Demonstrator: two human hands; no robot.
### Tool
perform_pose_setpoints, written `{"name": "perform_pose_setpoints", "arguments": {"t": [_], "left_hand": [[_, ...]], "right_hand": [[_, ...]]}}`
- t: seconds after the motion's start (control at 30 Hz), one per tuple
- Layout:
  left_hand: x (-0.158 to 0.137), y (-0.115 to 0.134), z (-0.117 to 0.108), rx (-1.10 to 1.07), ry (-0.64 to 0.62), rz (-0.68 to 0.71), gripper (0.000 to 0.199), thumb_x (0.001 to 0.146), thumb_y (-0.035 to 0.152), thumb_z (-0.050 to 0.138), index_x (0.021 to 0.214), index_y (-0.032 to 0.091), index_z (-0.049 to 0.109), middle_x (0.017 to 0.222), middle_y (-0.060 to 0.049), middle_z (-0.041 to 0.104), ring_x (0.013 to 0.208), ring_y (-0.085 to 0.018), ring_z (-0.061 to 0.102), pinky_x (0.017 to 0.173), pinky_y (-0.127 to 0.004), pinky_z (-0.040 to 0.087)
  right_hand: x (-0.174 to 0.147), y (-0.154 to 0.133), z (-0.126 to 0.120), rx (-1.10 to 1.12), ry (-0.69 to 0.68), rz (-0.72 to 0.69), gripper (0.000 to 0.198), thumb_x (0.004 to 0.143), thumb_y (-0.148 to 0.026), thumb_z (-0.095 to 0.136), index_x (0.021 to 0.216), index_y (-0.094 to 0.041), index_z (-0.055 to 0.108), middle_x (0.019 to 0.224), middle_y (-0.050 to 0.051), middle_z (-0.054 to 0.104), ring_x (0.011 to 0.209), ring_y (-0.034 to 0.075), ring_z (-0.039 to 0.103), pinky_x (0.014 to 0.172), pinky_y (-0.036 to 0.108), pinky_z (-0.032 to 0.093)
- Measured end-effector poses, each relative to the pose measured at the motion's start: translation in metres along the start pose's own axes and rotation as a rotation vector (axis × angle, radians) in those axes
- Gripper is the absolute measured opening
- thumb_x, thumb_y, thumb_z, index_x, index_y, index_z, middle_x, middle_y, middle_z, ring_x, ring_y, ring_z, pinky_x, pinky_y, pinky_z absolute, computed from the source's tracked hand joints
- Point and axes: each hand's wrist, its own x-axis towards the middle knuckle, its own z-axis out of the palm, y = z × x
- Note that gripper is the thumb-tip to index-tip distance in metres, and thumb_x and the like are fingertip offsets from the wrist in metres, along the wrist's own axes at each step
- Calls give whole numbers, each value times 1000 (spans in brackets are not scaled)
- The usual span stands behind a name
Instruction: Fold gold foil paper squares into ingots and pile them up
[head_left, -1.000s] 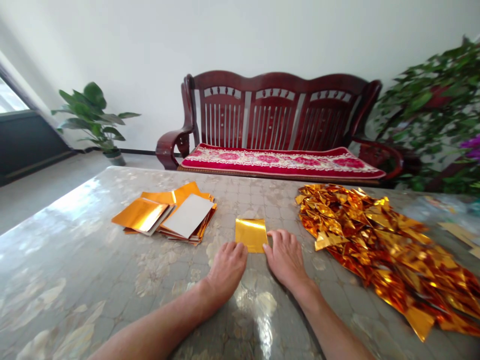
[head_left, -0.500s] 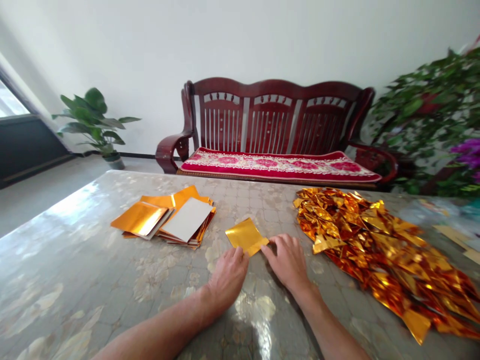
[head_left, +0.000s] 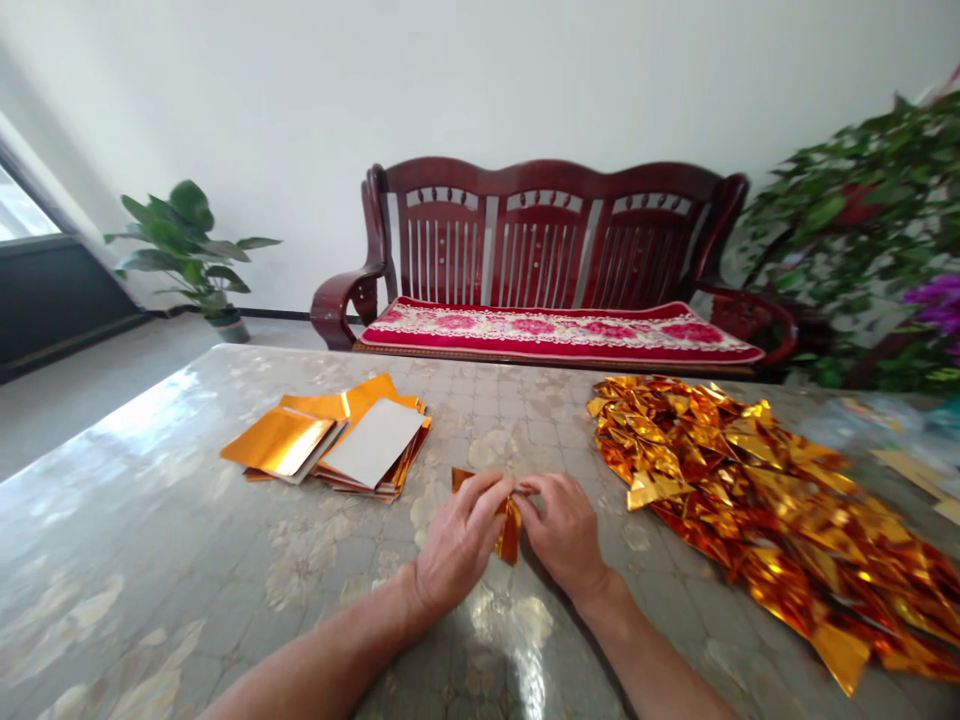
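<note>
I log one bent gold foil piece [head_left: 511, 538], well in from the surface's [head_left: 150, 560] far edge, pinched by my left hand [head_left: 463, 532] and right hand [head_left: 564, 528]; one sheet stack [head_left: 376, 443], toward the far left corner.

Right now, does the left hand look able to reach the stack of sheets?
Probably yes: nothing visible stands between the left hand and the stack, though it likely must first release its foil.

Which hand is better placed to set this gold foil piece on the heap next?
Probably the right hand: it touches the foil piece and is nearer the foil heap, while the left hand sits farther away.
</note>
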Motion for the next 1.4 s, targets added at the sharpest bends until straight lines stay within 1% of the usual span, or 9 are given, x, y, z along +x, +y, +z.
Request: {"name": "perform_pose_setpoints", "arguments": {"t": [0.07, 0.17, 0.33, 0.47, 0.6, 0.77, 0.97, 1.2, 1.4], "left_hand": [[1, -2, 0, 4, 51, 33, 43, 99, 18, 40, 142, 21, 40, 134, -13, 56, 123, -20, 56, 104, -34, 49], [3, -5, 1, -43, 20, 3, 36, 99, 18, 42, 133, 21, 51, 114, -8, 65, 105, -18, 63, 94, -31, 53], [9, -10, -1, -259, 168, -133, 16, 95, 18, 49, 90, 21, 64, 87, -3, 66, 85, -15, 63, 80, -27, 53], [11, -15, 0, -403, 246, -217, 10, 88, 16, 53, 82, 20, 59, 92, -5, 67, 91, -17, 64, 83, -31, 53], [10, -23, 1, -388, 203, -204, 13, 83, 9, 51, 85, 20, 59, 100, -6, 67, 96, -18, 63, 87, -33, 51], [9, -27, -10, 54, 19, -78, 37, 82, 4, 52, 111, 24, 64, 112, -5, 64, 104, -22, 56, 93, -36, 45], [6, -24, -7, 299, -216, 98, 19, 98, 27, 51, 106, 28, 68, 98, -3, 67, 91, -20, 55, 81, -33, 42], [8, -28, -1, 378, -300, 52, 24, 99, 29, 50, 82, 22, 66, 84, -3, 64, 82, -20, 54, 72, -32, 38], [11, -30, -2, 217, -315, -80, 25, 98, 29, 53, 82, 22, 70, 84, -2, 67, 84, -18, 58, 76, -29, 39]], "right_hand": [[0, -7, -5, -26, 21, -121, 11, 95, -24, 52, 94, -22, 64, 87, 6, 71, 87, 20, 63, 83, 34, 46], [-1, -13, -6, -5, 71, -237, 13, 95, -19, 51, 98, -22, 63, 87, 6, 71, 90, 19, 64, 84, 33, 46], [-2, -13, -6, 2, 66, -156, 20, 92, -27, 59, 110, -20, 61, 97, 8, 70, 96, 22, 61, 86, 37, 47], [-2, -9, -12, -51, 21, -142, 12, 92, -22, 57, 97, -23, 68, 93, 5, 72, 95, 20, 61, 87, 36, 44], [-1, -2, -18, -143, 45, -176, 19, 94, -18, 54, 91, -25, 72, 90, 4, 72, 94, 20, 60, 85, 35, 42], [-1, 3, -17, -251, -39, -214, 20, 96, -19, 53, 88, -25, 71, 88, 3, 71, 92, 21, 57, 83, 35, 37], [-3, 1, -11, -329, -204, -232, 21, 97, -21, 53, 81, -23, 67, 79, 3, 65, 85, 20, 52, 78, 35, 34], [-5, 9, -8, -283, -358, -190, 14, 96, -23, 57, 88, -24, 70, 83, 3, 64, 87, 20, 52, 77, 33, 34], [-5, 12, -8, -218, -389, -122, 18, 98, -27, 55, 88, -24, 70, 85, 3, 64, 86, 19, 53, 77, 31, 35]]}}
